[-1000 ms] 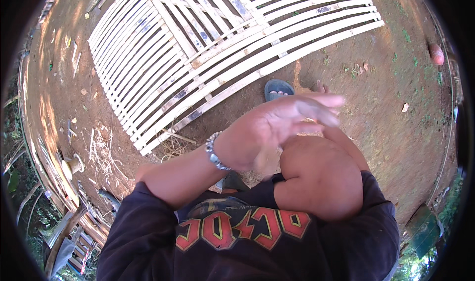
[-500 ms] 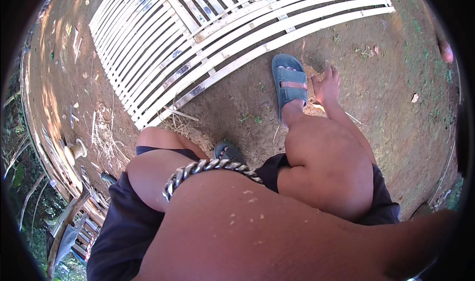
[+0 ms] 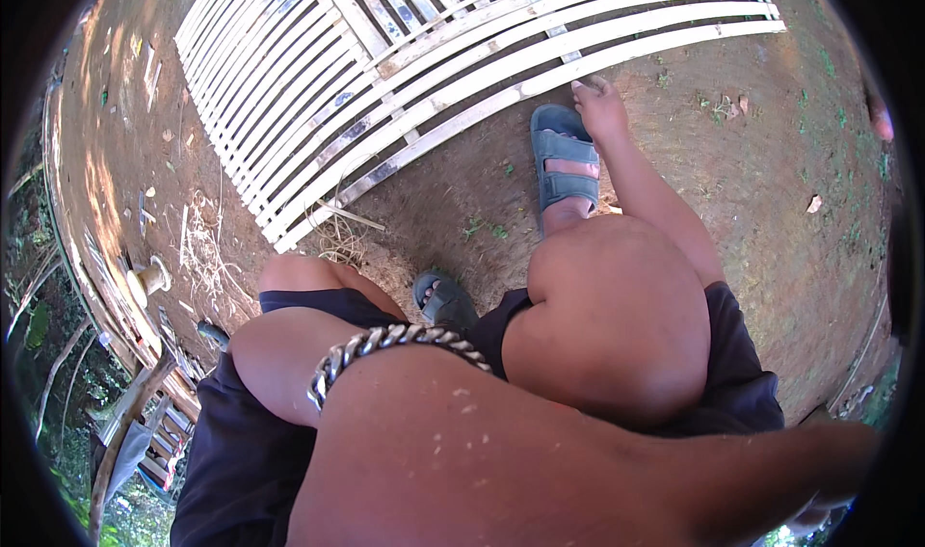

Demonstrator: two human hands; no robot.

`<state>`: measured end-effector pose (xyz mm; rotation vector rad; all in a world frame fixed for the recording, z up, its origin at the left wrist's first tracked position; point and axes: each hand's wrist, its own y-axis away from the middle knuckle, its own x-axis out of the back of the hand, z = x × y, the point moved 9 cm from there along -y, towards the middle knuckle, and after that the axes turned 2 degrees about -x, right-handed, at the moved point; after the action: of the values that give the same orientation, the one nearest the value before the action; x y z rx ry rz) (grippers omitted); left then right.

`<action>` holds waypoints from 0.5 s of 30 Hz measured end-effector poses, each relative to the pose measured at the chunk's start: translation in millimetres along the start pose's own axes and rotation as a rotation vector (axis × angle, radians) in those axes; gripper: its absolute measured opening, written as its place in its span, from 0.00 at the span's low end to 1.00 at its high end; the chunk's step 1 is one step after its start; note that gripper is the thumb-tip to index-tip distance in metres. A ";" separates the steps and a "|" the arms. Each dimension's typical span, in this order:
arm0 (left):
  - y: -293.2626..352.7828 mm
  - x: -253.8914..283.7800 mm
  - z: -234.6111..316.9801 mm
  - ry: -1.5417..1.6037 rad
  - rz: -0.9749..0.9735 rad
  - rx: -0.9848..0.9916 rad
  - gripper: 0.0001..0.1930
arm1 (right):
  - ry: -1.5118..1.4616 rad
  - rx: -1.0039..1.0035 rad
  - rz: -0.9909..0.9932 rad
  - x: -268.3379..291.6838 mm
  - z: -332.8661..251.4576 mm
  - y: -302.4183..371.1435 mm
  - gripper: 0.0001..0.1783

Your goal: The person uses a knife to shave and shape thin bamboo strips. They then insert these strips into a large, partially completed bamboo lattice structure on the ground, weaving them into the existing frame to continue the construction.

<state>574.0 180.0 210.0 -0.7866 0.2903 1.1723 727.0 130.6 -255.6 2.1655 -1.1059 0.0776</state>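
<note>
My right hand [image 3: 602, 111] reaches down beside the toe of my right sandal [image 3: 567, 157]. Its fingers are loosely bent and apart, and I see nothing in them. Just beyond the fingertips runs the near edge of a pale panel of bamboo slats [image 3: 520, 89]. My left hand [image 3: 462, 451] is raised very close to the camera, its back filling the lower part of the picture, with light specks on the skin. A thick silver chain bracelet [image 3: 395, 340] circles that wrist. Its fingers are mostly hidden toward the lower right.
Thin fibre strips [image 3: 342, 234] lie by the panel's near corner, and more shavings [image 3: 207, 253] litter the brown dirt floor [image 3: 453, 176]. A pale spool-like object [image 3: 149, 280] stands at the left, near poles and branches [image 3: 130, 441]. My left sandal [image 3: 445, 299] is planted between my knees.
My right hand has moved from beside the sandal strap to near its toe and the panel's edge, its fingers now more bent. My left hand stays near the camera, slightly shifted.
</note>
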 end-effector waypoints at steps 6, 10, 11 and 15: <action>43.7 119.5 -47.9 -0.460 0.407 0.332 0.33 | -0.435 -0.310 -0.180 -45.9 16.4 -30.9 0.26; 115.3 264.4 -92.2 -1.289 0.604 0.889 0.44 | -0.607 -0.384 -0.094 -36.5 1.3 -28.6 0.21; 118.9 286.0 -97.1 -1.291 0.565 1.024 0.48 | -0.604 -0.401 -0.101 -36.5 -2.3 -22.4 0.21; 163.3 382.7 -119.4 -1.767 0.452 1.347 0.59 | -0.602 -0.432 -0.139 -41.1 -15.6 -14.1 0.23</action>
<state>597.6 397.3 -163.7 1.5776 -0.2899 1.3146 715.1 174.0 -265.8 1.8952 -1.1467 -0.8476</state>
